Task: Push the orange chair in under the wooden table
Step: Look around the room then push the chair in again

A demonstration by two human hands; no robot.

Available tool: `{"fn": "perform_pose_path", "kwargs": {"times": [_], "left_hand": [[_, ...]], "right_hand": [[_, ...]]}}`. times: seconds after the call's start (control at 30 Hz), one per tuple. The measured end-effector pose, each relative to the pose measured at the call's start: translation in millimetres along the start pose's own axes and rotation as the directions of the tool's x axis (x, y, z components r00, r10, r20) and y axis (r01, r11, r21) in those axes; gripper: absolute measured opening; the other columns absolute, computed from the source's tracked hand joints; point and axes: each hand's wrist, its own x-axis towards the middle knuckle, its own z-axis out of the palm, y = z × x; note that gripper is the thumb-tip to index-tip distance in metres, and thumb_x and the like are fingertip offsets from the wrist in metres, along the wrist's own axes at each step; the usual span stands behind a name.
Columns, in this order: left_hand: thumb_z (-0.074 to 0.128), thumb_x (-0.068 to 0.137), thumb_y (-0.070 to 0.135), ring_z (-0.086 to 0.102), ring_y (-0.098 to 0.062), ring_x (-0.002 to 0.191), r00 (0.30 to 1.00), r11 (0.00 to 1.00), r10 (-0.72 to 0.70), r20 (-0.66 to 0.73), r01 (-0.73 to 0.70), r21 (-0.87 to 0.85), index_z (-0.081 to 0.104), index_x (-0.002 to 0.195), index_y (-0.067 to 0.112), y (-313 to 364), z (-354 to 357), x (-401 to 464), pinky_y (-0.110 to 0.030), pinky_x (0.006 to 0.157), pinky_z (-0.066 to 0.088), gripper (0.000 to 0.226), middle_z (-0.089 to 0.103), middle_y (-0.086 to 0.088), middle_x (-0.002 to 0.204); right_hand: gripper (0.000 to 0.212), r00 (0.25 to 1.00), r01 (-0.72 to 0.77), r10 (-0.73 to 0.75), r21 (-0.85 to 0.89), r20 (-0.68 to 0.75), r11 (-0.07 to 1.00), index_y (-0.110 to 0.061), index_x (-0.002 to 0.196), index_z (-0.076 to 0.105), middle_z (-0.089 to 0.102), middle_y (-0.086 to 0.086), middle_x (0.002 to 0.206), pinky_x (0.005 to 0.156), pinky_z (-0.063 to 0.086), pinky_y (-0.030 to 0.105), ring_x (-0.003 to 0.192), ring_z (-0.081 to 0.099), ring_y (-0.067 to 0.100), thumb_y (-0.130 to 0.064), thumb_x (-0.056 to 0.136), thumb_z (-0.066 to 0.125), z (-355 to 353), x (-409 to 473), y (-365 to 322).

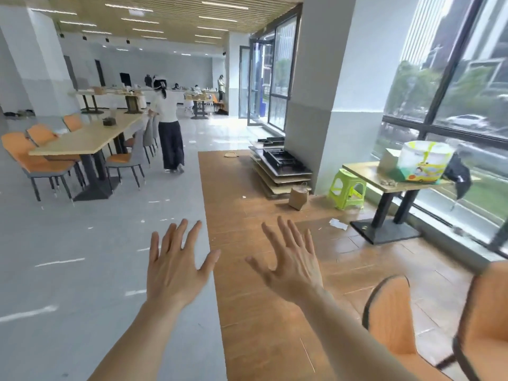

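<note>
Two orange chairs sit at the lower right edge of the view, only their curved backs showing; a second back is cut off by the frame. Which of them is the one to push cannot be told, and no table beside them is in view. A small wooden table stands farther off by the window, well apart from these chairs, with a green stool just beside it. A long table with more orange chairs stands at the far left.

Neither hand touches anything. The left hand and right hand are both raised, fingers spread wide, palms facing away, holding nothing. The nearer chair back lies to the right of and below the right hand, near the right forearm but apart from it.

Judgement: the step in hand is the approach. To do it well, turn toward the chair so it is centred ahead, place both hands on the top of the back, one toward each side, and push level and straight so the legs slide without tipping. Seat should be lined up with the gap between the table's supports first.

Risk: a one-sided push would skew the chair into the table's base.
</note>
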Motion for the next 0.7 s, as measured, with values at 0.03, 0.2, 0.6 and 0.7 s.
{"fn": "perform_pose_path", "kwargs": {"times": [0.03, 0.2, 0.6, 0.7], "left_hand": [[0.009, 0.091, 0.078, 0.021, -0.025, 0.153, 0.999, 0.999, 0.043, 0.015, -0.043, -0.025, 0.027, 0.158, 0.030, 12.3, 16.3, 27.1, -0.050, 0.126, 0.004, 0.084, 0.031, -0.004, 0.164], [0.014, 0.094, 0.076, 0.023, -0.024, 0.152, 0.969, 0.965, 0.243, 0.054, -0.236, -0.116, 0.029, 0.157, 0.029, 85.9, 107.6, 148.6, -0.053, 0.126, 0.006, 0.080, 0.030, -0.003, 0.163], [0.016, 0.093, 0.077, 0.022, -0.026, 0.152, 0.771, 0.738, 0.635, 0.045, -0.589, -0.331, 0.030, 0.157, 0.029, 369.8, 287.7, 408.4, -0.049, 0.125, 0.003, 0.081, 0.029, -0.005, 0.165], [0.015, 0.091, 0.078, 0.018, -0.024, 0.152, 0.698, 0.637, 0.716, 0.011, -0.647, -0.419, 0.029, 0.156, 0.031, 444.7, 318.8, 437.4, -0.048, 0.125, 0.000, 0.081, 0.028, -0.002, 0.165]], "right_hand": [[0.087, 0.999, -0.049, 0.049, -0.003, -0.021, 0.999, -0.044, 0.158, 0.012, 0.000, -0.003, 0.171, 0.127, -0.002, 0.053, 0.157, -0.008, 0.019, -0.090, 0.085, 0.021, 2.5, 17.5, 18.6], [0.091, 0.968, -0.234, 0.228, -0.051, -0.105, 0.971, -0.042, 0.159, 0.012, 0.003, -0.001, 0.171, 0.127, -0.004, 0.052, 0.157, -0.007, 0.021, -0.092, 0.083, 0.016, 19.7, 90.7, 122.6], [0.089, 0.721, -0.677, 0.634, -0.089, -0.280, 0.730, -0.043, 0.158, 0.015, 0.008, 0.001, 0.171, 0.127, 0.001, 0.054, 0.157, -0.002, 0.023, -0.090, 0.083, 0.019, 4.0, 220.1, 421.6], [0.091, 0.624, -0.768, 0.709, -0.093, -0.329, 0.634, -0.040, 0.158, 0.016, 0.004, 0.000, 0.171, 0.127, 0.002, 0.054, 0.157, -0.003, 0.022, -0.090, 0.082, 0.016, -14.7, 214.9, 477.0]]}}
